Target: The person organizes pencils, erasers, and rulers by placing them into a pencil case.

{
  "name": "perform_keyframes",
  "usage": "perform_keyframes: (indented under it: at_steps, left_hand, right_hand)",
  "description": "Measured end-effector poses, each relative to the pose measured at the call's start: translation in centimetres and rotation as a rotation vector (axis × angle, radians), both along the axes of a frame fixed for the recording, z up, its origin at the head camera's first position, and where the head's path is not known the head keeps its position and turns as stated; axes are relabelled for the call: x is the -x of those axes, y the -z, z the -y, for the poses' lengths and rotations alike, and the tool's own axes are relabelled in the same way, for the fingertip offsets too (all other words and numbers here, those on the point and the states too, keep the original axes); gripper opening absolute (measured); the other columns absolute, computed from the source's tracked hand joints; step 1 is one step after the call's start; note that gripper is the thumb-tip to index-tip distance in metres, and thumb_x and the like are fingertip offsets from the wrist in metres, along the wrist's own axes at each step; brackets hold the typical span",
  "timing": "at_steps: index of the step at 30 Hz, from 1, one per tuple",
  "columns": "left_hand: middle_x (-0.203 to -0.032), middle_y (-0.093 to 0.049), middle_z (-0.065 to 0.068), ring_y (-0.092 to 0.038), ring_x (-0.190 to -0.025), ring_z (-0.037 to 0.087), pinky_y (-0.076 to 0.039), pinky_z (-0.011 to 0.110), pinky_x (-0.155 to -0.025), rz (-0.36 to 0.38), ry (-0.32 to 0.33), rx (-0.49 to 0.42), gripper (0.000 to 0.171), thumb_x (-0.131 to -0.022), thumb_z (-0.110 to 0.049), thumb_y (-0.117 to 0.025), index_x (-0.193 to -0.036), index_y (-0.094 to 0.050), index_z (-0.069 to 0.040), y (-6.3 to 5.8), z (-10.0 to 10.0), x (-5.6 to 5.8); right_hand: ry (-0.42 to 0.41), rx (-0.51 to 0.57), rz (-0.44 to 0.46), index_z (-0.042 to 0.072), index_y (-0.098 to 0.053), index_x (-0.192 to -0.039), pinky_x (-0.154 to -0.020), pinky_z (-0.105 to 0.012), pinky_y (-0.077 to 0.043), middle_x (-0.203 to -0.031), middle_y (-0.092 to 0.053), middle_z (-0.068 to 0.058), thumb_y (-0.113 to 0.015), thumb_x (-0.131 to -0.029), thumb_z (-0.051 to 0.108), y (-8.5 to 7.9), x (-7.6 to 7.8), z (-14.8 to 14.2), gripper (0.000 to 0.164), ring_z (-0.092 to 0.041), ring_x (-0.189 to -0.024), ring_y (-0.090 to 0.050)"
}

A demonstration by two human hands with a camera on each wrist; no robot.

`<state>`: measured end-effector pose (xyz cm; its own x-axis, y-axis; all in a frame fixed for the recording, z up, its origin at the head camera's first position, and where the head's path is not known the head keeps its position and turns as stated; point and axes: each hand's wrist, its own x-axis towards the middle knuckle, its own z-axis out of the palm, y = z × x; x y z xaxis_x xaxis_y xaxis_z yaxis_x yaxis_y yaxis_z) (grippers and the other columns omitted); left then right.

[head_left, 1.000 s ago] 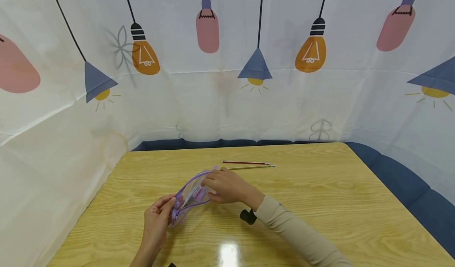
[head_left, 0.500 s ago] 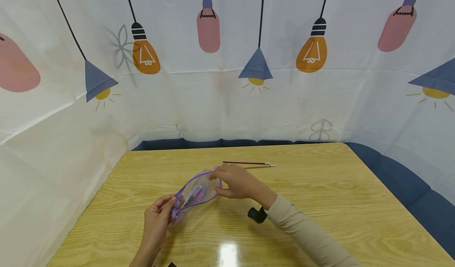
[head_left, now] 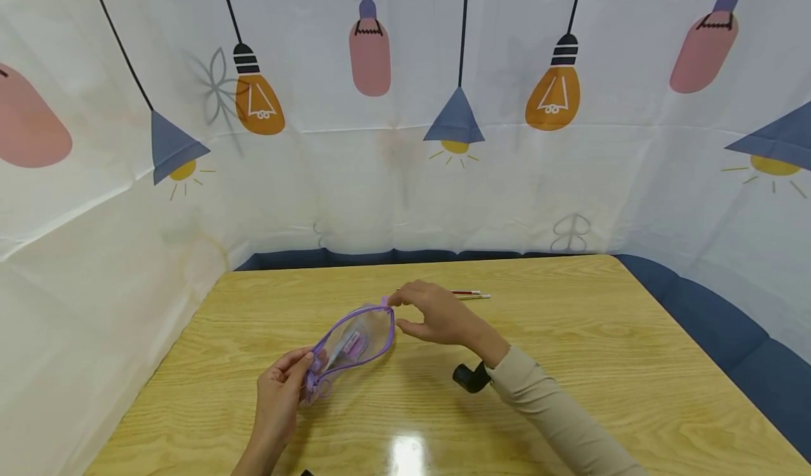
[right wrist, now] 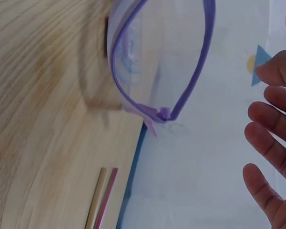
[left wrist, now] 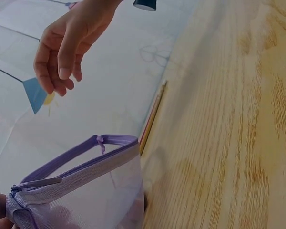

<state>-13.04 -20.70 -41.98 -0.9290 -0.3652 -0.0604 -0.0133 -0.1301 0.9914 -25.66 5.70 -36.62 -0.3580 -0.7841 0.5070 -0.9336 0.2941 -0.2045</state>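
Purple-trimmed mesh pouch is at 9 o'clock of table centre (head view), zip mouth gaping, long axis 7 to 1. Left hand pinches the near end, thumb against fingers; only support I can see. Right hand is spread, holding nothing, just off the far end, 2 o'clock from the pouch. Pale-and-pink contents lie inside, too small to identify.

Risks, my read:
- One-end pinch: far end could sag or twist, soft walls fold, mouth narrows. Can't tell if the base sits on the table.
- Tip the mouth down and the contents could slide out; nothing blocks them.
- Two pencils lie side by side, 2 o'clock from the right hand. A careless sweep could roll them.
- Zip pull is by the left hand. If run with slack mesh, it could snag; ribbon tab at the far end likewise.
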Motion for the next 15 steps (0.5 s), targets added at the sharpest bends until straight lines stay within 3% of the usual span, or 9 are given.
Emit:
perform_keyframes:
  at_steps: [6,15]
  left_hand:
    - [-0.082,-0.072,0.002,-0.066,-0.067,0.011,-0.052,0.022,-0.054,-0.002,0.000,0.002,0.018,-0.096,-0.011,-0.063,-0.104,-0.069,0.003,0.0,0.0,0.0]
    - [-0.080,-0.071,0.001,-0.064,-0.064,0.009,-0.051,0.021,-0.053,-0.008,0.005,-0.005,0.015,-0.095,-0.011,-0.064,-0.102,-0.070,0.001,0.1,0.0,0.0]
  right_hand:
    - [0.033,0.047,0.041,0.006,-0.063,-0.116,-0.081,-0.033,-0.050,-0.110,-0.065,-0.006,-0.068,-0.092,0.013,0.2,0.5,-1.0,0.026,-0.021,-0.095,-0.060]
    - [0.136,0.119,-0.014,0.005,-0.066,-0.111,-0.082,-0.037,-0.052,-0.105,-0.067,-0.007,-0.071,-0.089,0.011,1.1,1.7,-1.9,0.023,-0.020,-0.097,-0.062]
